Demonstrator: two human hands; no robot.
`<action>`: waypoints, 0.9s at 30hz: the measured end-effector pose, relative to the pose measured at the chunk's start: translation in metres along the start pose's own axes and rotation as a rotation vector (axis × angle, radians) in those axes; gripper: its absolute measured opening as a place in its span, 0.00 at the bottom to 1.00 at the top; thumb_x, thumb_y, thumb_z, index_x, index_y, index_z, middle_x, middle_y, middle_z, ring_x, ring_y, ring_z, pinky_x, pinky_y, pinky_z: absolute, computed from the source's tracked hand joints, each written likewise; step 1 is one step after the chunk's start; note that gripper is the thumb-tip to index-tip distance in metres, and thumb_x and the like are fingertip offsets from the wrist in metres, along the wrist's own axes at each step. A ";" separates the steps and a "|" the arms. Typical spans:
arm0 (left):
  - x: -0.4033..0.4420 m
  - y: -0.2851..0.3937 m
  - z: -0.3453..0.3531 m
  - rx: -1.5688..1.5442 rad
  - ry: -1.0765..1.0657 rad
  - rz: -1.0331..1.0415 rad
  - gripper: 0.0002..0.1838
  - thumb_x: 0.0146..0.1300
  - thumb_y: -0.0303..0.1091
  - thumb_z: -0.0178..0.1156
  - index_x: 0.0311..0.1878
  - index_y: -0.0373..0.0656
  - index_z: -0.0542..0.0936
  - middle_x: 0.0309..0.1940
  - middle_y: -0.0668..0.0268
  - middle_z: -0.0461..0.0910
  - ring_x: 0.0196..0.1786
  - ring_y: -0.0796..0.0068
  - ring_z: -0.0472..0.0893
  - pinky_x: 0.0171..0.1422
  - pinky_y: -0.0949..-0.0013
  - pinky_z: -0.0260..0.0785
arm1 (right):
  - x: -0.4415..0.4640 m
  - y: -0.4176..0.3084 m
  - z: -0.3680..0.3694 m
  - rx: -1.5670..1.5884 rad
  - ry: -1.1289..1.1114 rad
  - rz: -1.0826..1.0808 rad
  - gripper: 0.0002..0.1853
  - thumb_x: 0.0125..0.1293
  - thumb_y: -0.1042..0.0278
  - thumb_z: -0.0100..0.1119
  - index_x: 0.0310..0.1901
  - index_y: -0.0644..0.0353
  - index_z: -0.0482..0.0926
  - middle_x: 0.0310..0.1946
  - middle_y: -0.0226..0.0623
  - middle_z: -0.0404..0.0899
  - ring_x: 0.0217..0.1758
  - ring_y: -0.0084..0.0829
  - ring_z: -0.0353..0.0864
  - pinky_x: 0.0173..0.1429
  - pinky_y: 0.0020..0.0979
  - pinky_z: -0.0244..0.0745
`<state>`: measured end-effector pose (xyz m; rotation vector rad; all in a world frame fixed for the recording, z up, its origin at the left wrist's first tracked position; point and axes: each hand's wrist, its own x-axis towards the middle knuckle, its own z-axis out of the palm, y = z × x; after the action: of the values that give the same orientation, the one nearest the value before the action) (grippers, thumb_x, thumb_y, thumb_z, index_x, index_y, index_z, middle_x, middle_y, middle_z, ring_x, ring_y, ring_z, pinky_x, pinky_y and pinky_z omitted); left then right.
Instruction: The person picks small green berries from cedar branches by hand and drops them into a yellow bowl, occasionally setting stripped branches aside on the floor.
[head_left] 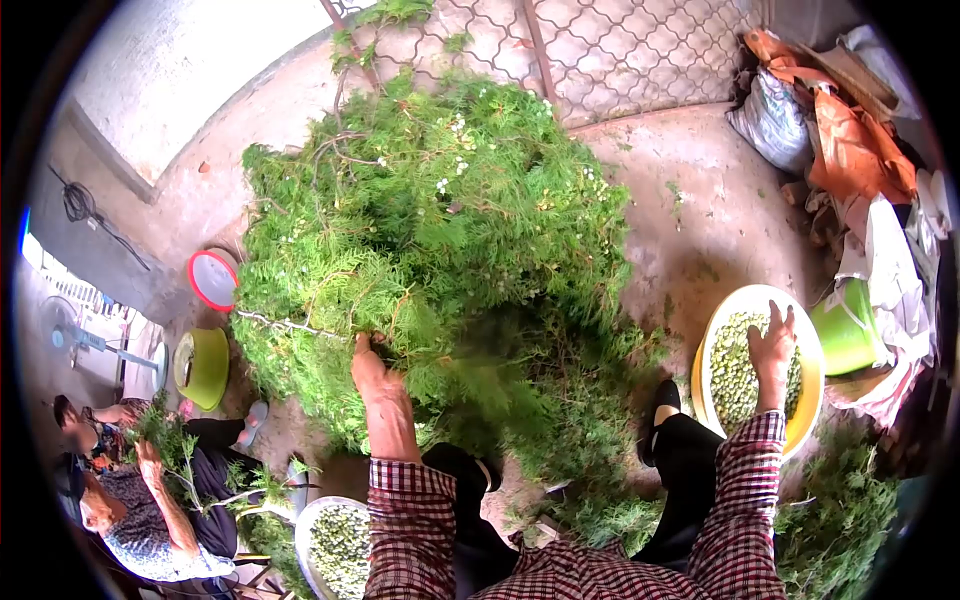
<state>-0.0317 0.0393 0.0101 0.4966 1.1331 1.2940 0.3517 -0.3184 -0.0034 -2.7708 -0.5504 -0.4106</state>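
Observation:
My left hand (pixel 377 375) is closed around a leafy evergreen branch (pixel 310 328) in front of a big heap of cut evergreen branches (pixel 440 200). Flat, feathery sprays on the branch blur to the right of that hand. Over on the right, my right hand (pixel 772 348) is above a round pale basin (pixel 722 305), its fingers spread and nothing visible in them. Small green cones (pixel 735 375) fill much of the basin. Whether the fingertips touch them I cannot tell.
At lower left, two people sit handling branches (pixel 185 455) beside another basin of cones (pixel 338 540). A yellow-green tub (pixel 203 368) and a red-rimmed bowl (pixel 213 279) stand left of the heap. Sacks (pixel 775 120) and a green bucket (pixel 848 328) line the right. More branches (pixel 835 515) lie lower right.

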 end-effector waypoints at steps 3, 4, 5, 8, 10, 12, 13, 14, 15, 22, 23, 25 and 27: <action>-0.001 -0.005 0.003 -0.039 0.000 -0.011 0.11 0.64 0.38 0.46 0.33 0.41 0.74 0.26 0.65 0.75 0.28 0.71 0.73 0.33 0.63 0.69 | -0.003 -0.009 0.008 0.334 -0.131 -0.083 0.23 0.50 0.66 0.61 0.49 0.65 0.72 0.44 0.50 0.74 0.48 0.41 0.75 0.53 0.37 0.68; -0.009 -0.006 0.009 -0.060 -0.006 -0.010 0.11 0.64 0.38 0.46 0.33 0.41 0.74 0.26 0.65 0.75 0.28 0.70 0.73 0.33 0.63 0.69 | -0.010 -0.032 -0.007 0.602 -0.255 -0.077 0.20 0.51 0.67 0.61 0.46 0.65 0.73 0.40 0.46 0.76 0.43 0.37 0.76 0.50 0.34 0.71; -0.013 -0.007 0.014 -0.081 -0.013 -0.010 0.11 0.64 0.37 0.45 0.33 0.41 0.74 0.27 0.65 0.75 0.28 0.70 0.73 0.32 0.63 0.69 | -0.019 -0.060 -0.022 0.869 -0.377 -0.070 0.17 0.52 0.68 0.61 0.43 0.65 0.75 0.35 0.42 0.78 0.39 0.32 0.77 0.46 0.32 0.74; -0.014 -0.017 0.017 -0.036 -0.026 -0.018 0.11 0.64 0.37 0.45 0.34 0.41 0.73 0.28 0.65 0.74 0.29 0.70 0.72 0.34 0.62 0.69 | -0.053 -0.119 -0.028 1.314 -0.639 -0.202 0.13 0.52 0.71 0.62 0.40 0.63 0.77 0.33 0.37 0.79 0.35 0.25 0.77 0.42 0.27 0.75; -0.021 -0.021 0.024 -0.023 -0.037 -0.033 0.12 0.65 0.37 0.45 0.34 0.40 0.73 0.28 0.64 0.74 0.29 0.69 0.72 0.34 0.61 0.69 | -0.069 -0.148 -0.041 1.242 -0.732 -0.355 0.13 0.51 0.71 0.63 0.40 0.61 0.77 0.33 0.38 0.79 0.35 0.25 0.77 0.41 0.26 0.76; -0.022 -0.029 0.029 -0.042 -0.091 -0.070 0.12 0.65 0.37 0.45 0.34 0.40 0.73 0.28 0.64 0.74 0.30 0.69 0.72 0.35 0.61 0.69 | -0.080 -0.162 -0.036 1.216 -0.737 -0.513 0.14 0.50 0.70 0.64 0.39 0.61 0.77 0.34 0.38 0.79 0.34 0.26 0.78 0.40 0.26 0.77; -0.025 -0.031 0.032 -0.053 -0.116 -0.088 0.12 0.65 0.37 0.45 0.34 0.40 0.73 0.28 0.64 0.74 0.30 0.69 0.72 0.35 0.61 0.69 | -0.084 -0.170 -0.036 1.220 -0.731 -0.556 0.13 0.50 0.70 0.64 0.39 0.61 0.77 0.34 0.38 0.79 0.33 0.27 0.79 0.39 0.26 0.78; -0.028 -0.033 0.036 -0.070 -0.088 -0.106 0.11 0.64 0.37 0.46 0.34 0.40 0.74 0.28 0.64 0.74 0.30 0.69 0.72 0.35 0.60 0.69 | -0.088 -0.178 -0.043 1.228 -0.642 -0.596 0.17 0.46 0.67 0.69 0.37 0.64 0.76 0.31 0.36 0.78 0.32 0.24 0.76 0.34 0.25 0.73; -0.031 -0.036 0.038 -0.055 -0.106 -0.093 0.11 0.64 0.36 0.46 0.34 0.40 0.74 0.28 0.64 0.74 0.30 0.69 0.72 0.34 0.61 0.69 | -0.092 -0.180 -0.044 1.092 -0.690 -0.519 0.19 0.44 0.65 0.70 0.36 0.66 0.76 0.30 0.39 0.77 0.31 0.28 0.76 0.34 0.28 0.73; -0.039 -0.049 0.039 0.025 -0.167 -0.074 0.10 0.63 0.36 0.48 0.34 0.40 0.74 0.26 0.65 0.73 0.25 0.70 0.71 0.28 0.64 0.67 | -0.105 -0.189 -0.015 0.933 -0.341 -0.644 0.15 0.45 0.62 0.67 0.31 0.63 0.78 0.27 0.42 0.77 0.25 0.36 0.76 0.28 0.30 0.73; -0.041 -0.045 0.039 0.034 -0.176 -0.090 0.10 0.63 0.36 0.48 0.33 0.40 0.74 0.25 0.65 0.73 0.25 0.70 0.71 0.28 0.65 0.67 | -0.106 -0.189 -0.014 0.933 -0.343 -0.633 0.13 0.45 0.63 0.66 0.30 0.63 0.78 0.27 0.41 0.77 0.25 0.36 0.76 0.28 0.30 0.73; -0.043 -0.041 0.038 0.051 -0.195 -0.123 0.11 0.63 0.37 0.47 0.30 0.41 0.73 0.24 0.65 0.72 0.25 0.70 0.71 0.28 0.66 0.67 | -0.107 -0.190 -0.017 1.000 -0.443 -0.720 0.09 0.47 0.69 0.62 0.28 0.64 0.76 0.24 0.40 0.76 0.25 0.33 0.75 0.28 0.28 0.71; -0.029 -0.038 0.029 0.069 -0.194 -0.107 0.12 0.64 0.38 0.46 0.28 0.41 0.71 0.23 0.65 0.72 0.25 0.71 0.71 0.29 0.66 0.67 | -0.106 -0.188 -0.027 1.016 -0.610 -0.749 0.05 0.48 0.72 0.59 0.26 0.64 0.75 0.23 0.38 0.75 0.24 0.29 0.74 0.27 0.26 0.69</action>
<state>0.0157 0.0105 0.0014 0.5914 1.0305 1.0922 0.1748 -0.1952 0.0277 -1.5825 -1.4394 0.4952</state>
